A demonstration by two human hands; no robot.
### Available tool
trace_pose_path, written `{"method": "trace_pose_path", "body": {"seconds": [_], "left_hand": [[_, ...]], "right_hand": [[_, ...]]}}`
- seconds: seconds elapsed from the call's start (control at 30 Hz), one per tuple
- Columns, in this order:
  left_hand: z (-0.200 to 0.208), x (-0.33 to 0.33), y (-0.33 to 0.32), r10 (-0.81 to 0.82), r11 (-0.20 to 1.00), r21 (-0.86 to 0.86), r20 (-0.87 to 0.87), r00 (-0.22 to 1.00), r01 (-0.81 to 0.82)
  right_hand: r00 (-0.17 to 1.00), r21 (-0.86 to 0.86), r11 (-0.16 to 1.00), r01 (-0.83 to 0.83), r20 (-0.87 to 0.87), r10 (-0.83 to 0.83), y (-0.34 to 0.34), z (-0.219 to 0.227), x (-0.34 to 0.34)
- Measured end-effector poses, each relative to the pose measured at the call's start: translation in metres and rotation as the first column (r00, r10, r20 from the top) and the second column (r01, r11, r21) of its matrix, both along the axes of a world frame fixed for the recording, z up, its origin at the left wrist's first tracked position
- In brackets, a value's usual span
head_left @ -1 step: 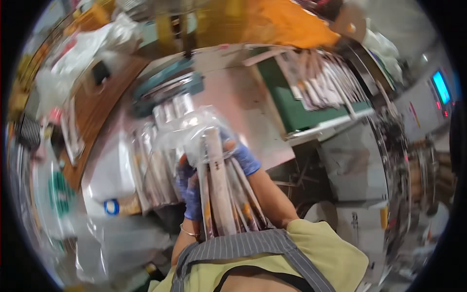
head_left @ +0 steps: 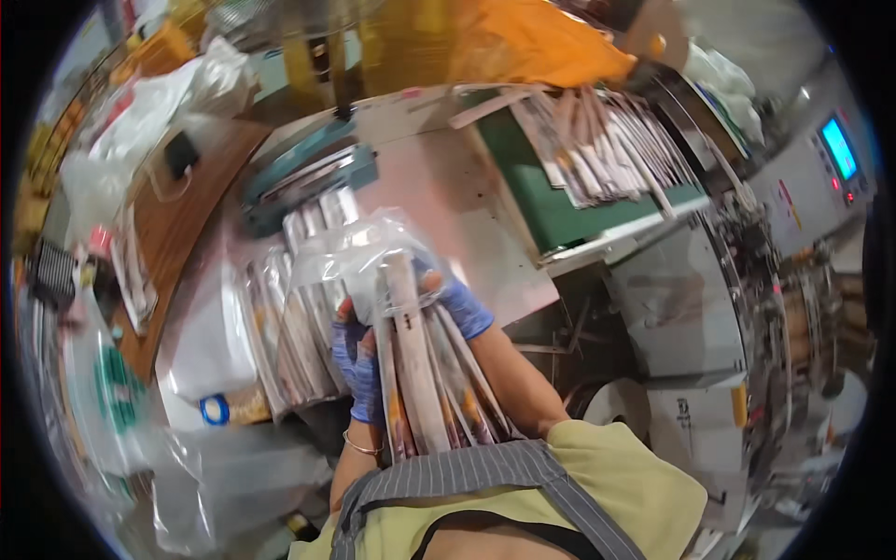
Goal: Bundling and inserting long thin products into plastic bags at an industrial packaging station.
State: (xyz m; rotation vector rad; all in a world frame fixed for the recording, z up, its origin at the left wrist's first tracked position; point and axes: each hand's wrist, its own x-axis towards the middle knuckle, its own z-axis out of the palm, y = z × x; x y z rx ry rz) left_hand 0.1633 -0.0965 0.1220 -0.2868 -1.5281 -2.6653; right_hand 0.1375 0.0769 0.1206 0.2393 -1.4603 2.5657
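A bundle of long, slim printed packets (head_left: 418, 373) rests between my hands, its near end against my striped apron. A clear plastic bag (head_left: 359, 252) covers the far end of the bundle. My left hand (head_left: 358, 369), in a blue glove with bare fingertips, grips the bundle's left side. On the other side, my right hand (head_left: 455, 297), gloved alike, closes on the bundle and the bag's edge; its fingers are partly hidden by the plastic. Just left of my left hand, more long packets (head_left: 285, 327) lie in a row on the table.
A blue-green metal holder (head_left: 308, 177) stands at the back of the pink table (head_left: 429, 177). To the right, a green conveyor (head_left: 518, 177) carries a fanned row of packets (head_left: 597, 149). Clear bags (head_left: 210, 327) and a blue tape roll (head_left: 215, 409) sit at left, beside a brown board (head_left: 201, 201).
The surroundings have shifted slightly left in the view. Both hands keep their hold on the bundle and the bag, with hardly any movement.
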Motion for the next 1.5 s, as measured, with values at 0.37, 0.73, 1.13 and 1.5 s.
{"method": "trace_pose_path", "body": {"seconds": [0.37, 0.73, 1.13, 1.5], "left_hand": [[-0.090, -0.016, 0.028, -0.286, 0.958, 0.139, 0.453, 0.844, 0.250], [-0.110, 0.058, 0.002, -0.236, 0.715, -0.516, 0.457, 0.858, 0.472], [0.096, -0.071, 0.002, -0.453, 0.479, -0.839, -0.488, 0.746, -0.259], [0.160, -0.126, 0.014, -0.694, 0.588, -0.802, -0.569, 0.441, -0.109]], "right_hand": [[0.997, -0.190, 0.981, 0.030, 0.080, -0.015, 0.019, -0.076, 0.039], [0.714, -0.084, 0.969, 0.234, 0.691, -0.113, -0.011, -0.044, 0.140], [0.990, 0.967, -0.217, 0.134, -0.120, 0.079, 0.064, 0.117, 0.093], [0.902, 0.912, -0.081, 0.401, -0.409, -0.140, 0.094, 0.211, 0.054]]}}
